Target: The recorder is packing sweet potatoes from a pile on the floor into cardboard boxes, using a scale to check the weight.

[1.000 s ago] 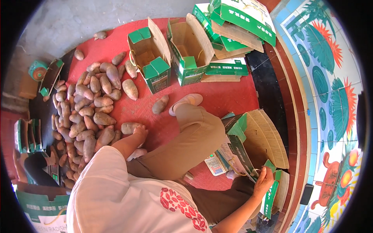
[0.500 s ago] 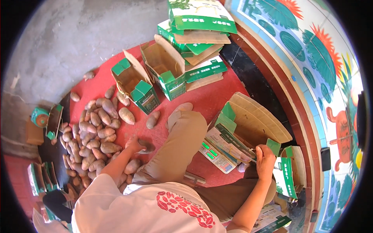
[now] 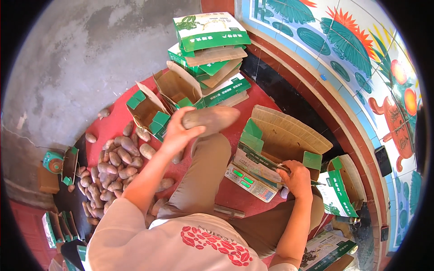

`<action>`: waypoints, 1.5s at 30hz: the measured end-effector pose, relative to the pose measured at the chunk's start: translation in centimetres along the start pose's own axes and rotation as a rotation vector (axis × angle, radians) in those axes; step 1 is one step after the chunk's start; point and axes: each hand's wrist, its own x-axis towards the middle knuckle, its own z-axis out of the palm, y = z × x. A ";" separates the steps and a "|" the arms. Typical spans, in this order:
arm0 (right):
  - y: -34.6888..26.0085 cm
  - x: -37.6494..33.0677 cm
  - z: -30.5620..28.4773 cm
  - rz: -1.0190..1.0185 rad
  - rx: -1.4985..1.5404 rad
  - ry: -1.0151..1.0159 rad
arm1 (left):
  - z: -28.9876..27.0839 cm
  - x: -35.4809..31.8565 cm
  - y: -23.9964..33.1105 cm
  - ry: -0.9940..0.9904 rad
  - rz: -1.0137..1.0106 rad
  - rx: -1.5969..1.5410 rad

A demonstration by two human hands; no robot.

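Note:
My left hand is raised in front of the cartons, with its fingers wrapped round the near end of a large, long sweet potato. My right hand is closed at the near rim of an open green and white carton. A thin dark stick-like thing pokes out beside that hand, and a small dark piece shows at its fingertips; I cannot make out what either is. The carton stands on a digital scale with lit green displays. A heap of sweet potatoes lies at my left.
Two open cartons stand ahead on the red mat. Behind them is a stack of flattened cartons. Another open carton stands at the right near the painted tile wall. A green dial scale sits far left.
My left hand has risen from beside the heap, moving up and right, and now holds a large sweet potato. My right hand stays by the carton's rim. The view has shifted slightly.

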 end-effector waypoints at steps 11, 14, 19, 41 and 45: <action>0.2 0.1 0.1 0.003 -0.077 -0.043 | 16.8 1.3 3.2 -0.477 0.289 0.398; 0.7 0.1 0.5 -0.021 -0.068 -0.010 | 19.5 1.3 1.7 -0.607 0.296 0.522; 0.6 0.2 0.4 -0.026 -0.067 -0.014 | 21.6 2.0 0.8 -0.898 0.199 0.740; 0.1 0.9 0.9 -0.004 -0.062 -0.034 | 2.2 2.4 -4.2 -0.295 -0.108 0.066; 0.0 1.0 0.9 -0.008 -0.064 -0.044 | -5.3 -0.9 -13.7 -0.106 -0.175 0.389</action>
